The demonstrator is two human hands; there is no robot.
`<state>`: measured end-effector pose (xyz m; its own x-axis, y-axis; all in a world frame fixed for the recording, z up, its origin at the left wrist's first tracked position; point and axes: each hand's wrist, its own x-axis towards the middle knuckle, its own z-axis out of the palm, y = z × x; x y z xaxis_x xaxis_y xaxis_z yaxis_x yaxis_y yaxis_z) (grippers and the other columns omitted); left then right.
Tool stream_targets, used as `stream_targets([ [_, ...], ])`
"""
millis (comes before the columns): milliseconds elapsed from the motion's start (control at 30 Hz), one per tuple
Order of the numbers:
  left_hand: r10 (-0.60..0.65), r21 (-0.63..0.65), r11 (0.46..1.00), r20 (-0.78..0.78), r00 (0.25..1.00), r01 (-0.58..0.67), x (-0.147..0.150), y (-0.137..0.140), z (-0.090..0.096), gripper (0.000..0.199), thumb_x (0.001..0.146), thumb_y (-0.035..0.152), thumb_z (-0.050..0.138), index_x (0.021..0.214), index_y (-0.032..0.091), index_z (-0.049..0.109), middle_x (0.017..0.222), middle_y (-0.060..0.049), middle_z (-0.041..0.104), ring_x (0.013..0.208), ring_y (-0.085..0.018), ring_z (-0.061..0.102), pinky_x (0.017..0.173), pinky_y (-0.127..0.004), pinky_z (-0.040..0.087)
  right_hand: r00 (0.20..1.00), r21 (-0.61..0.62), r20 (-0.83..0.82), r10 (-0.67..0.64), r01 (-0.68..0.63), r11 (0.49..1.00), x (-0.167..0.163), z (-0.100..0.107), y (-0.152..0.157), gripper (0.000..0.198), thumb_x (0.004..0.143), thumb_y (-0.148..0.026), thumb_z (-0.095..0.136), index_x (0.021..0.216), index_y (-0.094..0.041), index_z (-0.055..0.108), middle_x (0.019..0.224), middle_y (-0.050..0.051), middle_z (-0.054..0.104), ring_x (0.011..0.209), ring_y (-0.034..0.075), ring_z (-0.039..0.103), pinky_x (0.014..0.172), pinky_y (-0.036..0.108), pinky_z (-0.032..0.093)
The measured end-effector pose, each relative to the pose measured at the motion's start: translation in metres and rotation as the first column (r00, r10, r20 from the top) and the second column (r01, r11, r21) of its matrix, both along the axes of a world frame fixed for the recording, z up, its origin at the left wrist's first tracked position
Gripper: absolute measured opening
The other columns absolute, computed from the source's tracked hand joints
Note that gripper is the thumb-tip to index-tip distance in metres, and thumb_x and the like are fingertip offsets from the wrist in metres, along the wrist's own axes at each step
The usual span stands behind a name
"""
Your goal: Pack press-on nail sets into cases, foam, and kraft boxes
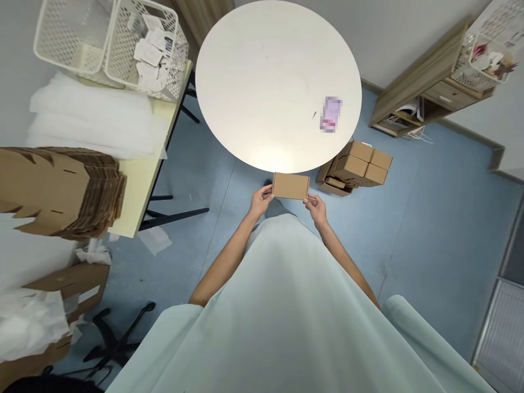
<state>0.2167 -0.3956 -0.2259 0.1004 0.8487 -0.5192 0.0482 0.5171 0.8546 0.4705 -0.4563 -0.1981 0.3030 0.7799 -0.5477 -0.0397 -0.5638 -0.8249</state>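
Observation:
A small brown cardboard box (290, 186), folded closed, is held level between my two hands just off the near edge of the white round table (262, 71). My left hand (261, 201) grips the box's left end, thumb and fingers closed on it. At the opposite end, my right hand (316, 209) pinches the lower right corner. The undersides of the box are hidden from me. On the table's right side lies a blurred-out purple and pink item (331, 114), apart from both hands.
Left, a pale yellow table (135, 202) bears flat cardboard blanks (53, 180), white foam sheets (94, 117) and white plastic baskets (143, 82). Several cardboard boxes (360, 164) sit on the floor beside the round table. A wooden cabinet (421, 82) stands right; a black chair base (118, 344) is lower left.

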Motion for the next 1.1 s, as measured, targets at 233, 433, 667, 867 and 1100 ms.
stream_targets([
  [233, -0.149, 0.071, 0.987, 0.088, 0.985, 0.143, 0.057, -0.016, 0.02, 0.051, 0.086, 0.027, 0.075, 0.136, 0.019, 0.07, 0.146, -0.016, 0.07, 0.134, -0.032, 0.066, 0.112, -0.052, 0.057, 0.988, 0.017, 0.025, -0.149, 0.149, 0.989, 0.044, 0.016, -0.046, 0.067, 0.07, -0.065, 0.086, 0.118, -0.022, 0.07, 0.119, 0.016, 0.081, 0.114, 0.03, 0.072, 0.101, 0.05, 0.056],
  [433, -0.28, 0.039, 0.959, 0.02, 0.96, 0.279, 0.111, -0.009, 0.031, 0.051, 0.086, 0.022, 0.074, 0.136, 0.016, 0.068, 0.141, -0.019, 0.072, 0.131, -0.032, 0.069, 0.11, -0.052, 0.057, 0.956, 0.049, 0.044, -0.289, 0.286, 0.957, 0.083, 0.02, -0.064, 0.068, 0.067, -0.068, 0.085, 0.114, -0.022, 0.071, 0.122, 0.017, 0.08, 0.117, 0.032, 0.072, 0.099, 0.05, 0.058],
  [667, -0.414, 0.043, 0.908, -0.059, 0.908, 0.417, 0.198, 0.02, 0.033, 0.046, 0.087, 0.024, 0.076, 0.133, 0.016, 0.07, 0.138, -0.018, 0.074, 0.127, -0.031, 0.071, 0.111, -0.052, 0.057, 0.918, 0.016, 0.032, -0.396, 0.395, 0.918, 0.15, 0.013, -0.066, 0.066, 0.068, -0.069, 0.084, 0.113, -0.022, 0.071, 0.123, 0.018, 0.08, 0.114, 0.033, 0.074, 0.094, 0.05, 0.06],
  [867, -0.457, 0.028, 0.886, -0.113, 0.882, 0.462, 0.298, 0.049, 0.028, 0.047, 0.09, 0.021, 0.069, 0.136, 0.016, 0.068, 0.139, -0.017, 0.073, 0.123, -0.029, 0.072, 0.112, -0.05, 0.056, 0.893, 0.008, 0.022, -0.449, 0.449, 0.894, 0.243, 0.0, -0.039, 0.061, 0.07, -0.065, 0.082, 0.112, -0.022, 0.071, 0.123, 0.016, 0.08, 0.112, 0.031, 0.073, 0.093, 0.047, 0.06],
  [1100, -0.522, -0.041, 0.852, -0.136, 0.842, 0.522, 0.394, 0.082, 0.016, 0.048, 0.09, 0.022, 0.068, 0.137, 0.015, 0.07, 0.14, -0.016, 0.073, 0.11, -0.028, 0.076, 0.104, -0.048, 0.06, 0.899, 0.019, 0.017, -0.438, 0.438, 0.899, 0.352, -0.024, 0.003, 0.05, 0.071, -0.058, 0.08, 0.106, -0.023, 0.071, 0.119, 0.013, 0.081, 0.111, 0.029, 0.073, 0.098, 0.047, 0.059],
])
